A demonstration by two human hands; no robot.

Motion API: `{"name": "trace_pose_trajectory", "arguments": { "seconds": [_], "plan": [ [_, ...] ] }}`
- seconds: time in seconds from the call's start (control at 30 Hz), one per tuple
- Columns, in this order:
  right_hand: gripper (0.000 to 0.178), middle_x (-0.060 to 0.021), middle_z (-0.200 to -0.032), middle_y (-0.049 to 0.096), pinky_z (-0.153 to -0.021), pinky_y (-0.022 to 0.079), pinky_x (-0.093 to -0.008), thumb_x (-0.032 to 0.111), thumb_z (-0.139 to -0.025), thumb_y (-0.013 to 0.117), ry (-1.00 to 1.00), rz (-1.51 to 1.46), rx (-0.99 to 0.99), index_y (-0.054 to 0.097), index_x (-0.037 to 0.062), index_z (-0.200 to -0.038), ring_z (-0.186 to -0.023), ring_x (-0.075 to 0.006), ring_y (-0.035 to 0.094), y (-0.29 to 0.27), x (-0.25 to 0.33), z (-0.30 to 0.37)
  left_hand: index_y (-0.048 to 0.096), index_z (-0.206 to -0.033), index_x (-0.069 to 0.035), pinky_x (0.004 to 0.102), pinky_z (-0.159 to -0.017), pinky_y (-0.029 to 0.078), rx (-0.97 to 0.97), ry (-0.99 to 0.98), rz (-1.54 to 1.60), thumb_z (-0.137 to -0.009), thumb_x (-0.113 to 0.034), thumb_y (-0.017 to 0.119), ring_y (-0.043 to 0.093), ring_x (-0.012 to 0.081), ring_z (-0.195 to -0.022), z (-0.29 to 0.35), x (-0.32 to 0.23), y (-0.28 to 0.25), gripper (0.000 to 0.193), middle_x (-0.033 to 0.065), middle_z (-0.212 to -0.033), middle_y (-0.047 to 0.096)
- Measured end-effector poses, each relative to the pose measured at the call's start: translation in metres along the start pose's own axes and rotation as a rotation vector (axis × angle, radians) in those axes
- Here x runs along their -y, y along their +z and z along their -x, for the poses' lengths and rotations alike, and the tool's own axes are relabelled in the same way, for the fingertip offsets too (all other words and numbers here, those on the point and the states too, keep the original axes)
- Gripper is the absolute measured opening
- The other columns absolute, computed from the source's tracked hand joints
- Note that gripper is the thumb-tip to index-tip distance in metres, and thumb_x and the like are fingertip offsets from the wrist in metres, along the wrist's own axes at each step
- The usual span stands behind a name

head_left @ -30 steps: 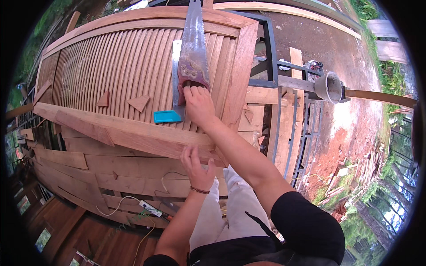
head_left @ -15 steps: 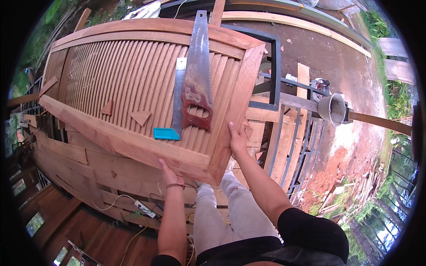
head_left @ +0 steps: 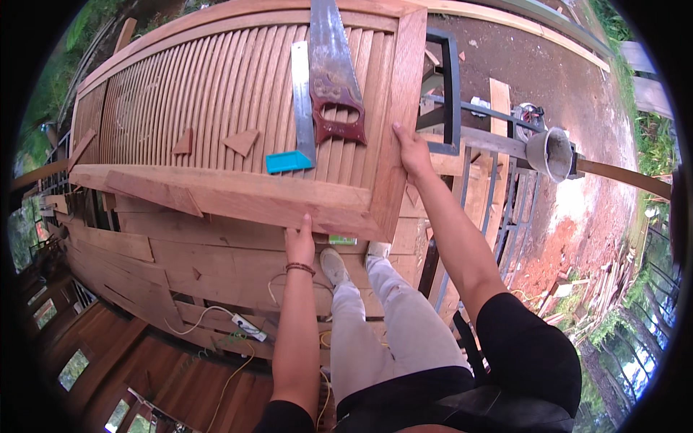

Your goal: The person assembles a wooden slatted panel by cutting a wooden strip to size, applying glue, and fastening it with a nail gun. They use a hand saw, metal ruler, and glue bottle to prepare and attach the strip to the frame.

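A large louvered wooden door (head_left: 216,90) lies in front of me, raised above the plank floor. My left hand (head_left: 299,244) is closed on its near edge, the thumb on top and the other fingers hidden underneath. My right hand (head_left: 413,150) holds the right-hand edge, thumb over the frame. On the slats lies a handsaw (head_left: 333,68) with a red-brown handle, its blade pointing away from me. Beside it rests a try square (head_left: 303,108) with a teal handle. Two small wood offcuts (head_left: 241,142) sit farther left, and a long wood strip (head_left: 155,193) lies along the near rail.
To the right, a dark metal frame (head_left: 452,94) stands beside the door, and a grey bucket (head_left: 550,154) is past it. Below are wooden floor planks (head_left: 216,256) with gaps, plus a white power strip (head_left: 249,327) with its cords. Loose planks (head_left: 498,108) lie at right.
The door's near right corner has moved away from me and slightly right, with both hands on it. The saw and try square have shifted along with it. More of the floor and my shoes now show.
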State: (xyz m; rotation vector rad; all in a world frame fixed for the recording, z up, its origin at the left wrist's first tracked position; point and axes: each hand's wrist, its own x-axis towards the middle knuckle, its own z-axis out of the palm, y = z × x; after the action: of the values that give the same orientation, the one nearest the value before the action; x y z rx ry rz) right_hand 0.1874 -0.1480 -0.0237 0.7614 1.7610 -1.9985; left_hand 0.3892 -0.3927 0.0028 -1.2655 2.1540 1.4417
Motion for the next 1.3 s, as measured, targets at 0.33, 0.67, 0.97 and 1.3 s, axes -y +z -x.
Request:
{"name": "trace_pose_trajectory", "arguments": {
  "seconds": [0.33,0.67,0.97,1.3],
  "plan": [
    [0.079,-0.0286,-0.121,0.064,-0.099,0.047,-0.0395,0.054,-0.087,0.069,-0.272,0.524,-0.266,0.050,-0.0077,-0.132,-0.116,-0.0394,0.062,0.015,0.000,0.020,0.065,-0.115,0.001,0.0267,-0.075,0.050,-0.086,-0.151,0.397,-0.097,-0.014,0.061,0.063,0.0077,-0.082,0.041,0.033,-0.022,0.024,0.0056,-0.096,0.069],
    [0.082,-0.0278,-0.134,0.055,-0.105,0.042,-0.0424,0.055,-0.086,0.069,-0.387,0.673,-0.342,0.045,-0.0040,-0.138,-0.127,-0.0417,0.052,0.018,0.012,0.031,0.065,-0.119,-0.002,0.0443,-0.094,0.047,-0.432,1.002,-0.550,-0.084,-0.024,0.076,0.060,0.0340,-0.108,-0.048,-0.106,-0.030,0.043,0.0165,-0.116,0.064],
    [0.075,-0.0106,-0.148,0.043,-0.117,0.023,-0.0548,0.044,-0.083,0.071,-1.172,1.482,-0.163,0.043,0.0195,-0.149,-0.142,-0.0339,0.032,0.051,0.030,0.048,0.063,-0.105,-0.007,0.0446,-0.093,0.047,0.051,0.987,-0.984,-0.072,-0.030,0.084,0.058,0.0334,-0.105,-0.087,-0.136,-0.039,0.046,0.0141,-0.106,0.059],
    [0.037,-0.0080,-0.129,0.060,-0.109,0.039,-0.0463,0.021,-0.088,0.068,-1.150,1.280,0.152,0.063,0.0099,-0.123,-0.133,-0.0368,0.043,0.142,0.025,0.029,0.057,-0.107,-0.001,0.0474,-0.083,0.045,0.022,1.099,-0.448,-0.081,-0.021,0.077,0.057,0.0395,-0.096,-0.096,-0.115,-0.128,0.039,0.0201,-0.101,0.058]
  ]
}}
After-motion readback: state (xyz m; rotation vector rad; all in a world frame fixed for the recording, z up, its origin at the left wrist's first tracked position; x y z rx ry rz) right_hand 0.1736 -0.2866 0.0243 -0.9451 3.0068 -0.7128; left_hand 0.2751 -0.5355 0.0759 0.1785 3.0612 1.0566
